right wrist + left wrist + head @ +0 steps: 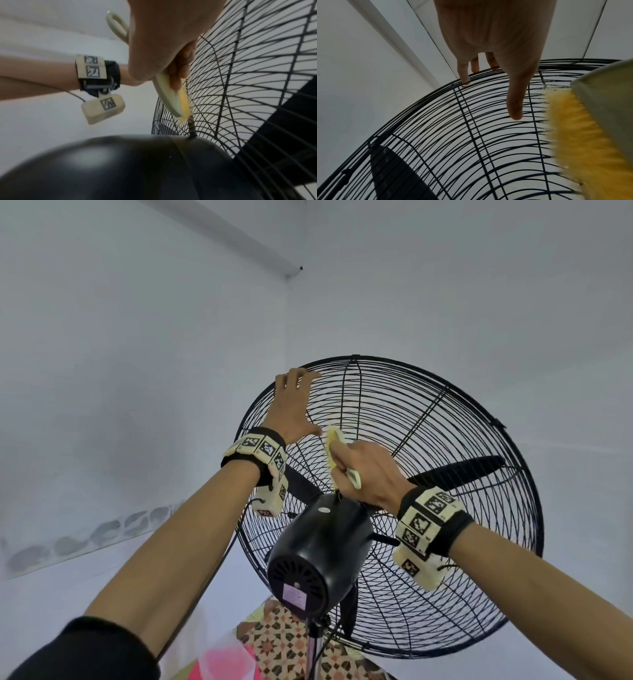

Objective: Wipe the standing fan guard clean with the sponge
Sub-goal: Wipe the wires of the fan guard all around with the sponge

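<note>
Black sleeve (85,648) of my left arm is sitting closest to the camera, at about seven o'clock in the head view. My right hand (368,470) is closing its grip around the pale handle of the cleaning tool, the sponge (334,451) of the task, though its yellow working face looks bristly from the wrist views. I am pressing that face against the rear wires of the fan guard (445,419), just above the motor housing (320,546), near eleven o'clock from the hub. My left hand (294,405) is lying with straight fingers on the rim at about ten o'clock, steadying rather than clutching, thumb spread toward the sponge.

Risks as I judge them: my left hand is only resting on the guard, so a hard stroke could rock the tall fan or tilt its head. Bristles could snag between the closely spaced wires and twist the tool out of my grip. My fingertips are riding near the gaps, with a blade (459,470) behind them. Loosened dust could fall toward my face, since I am working overhead.
</note>
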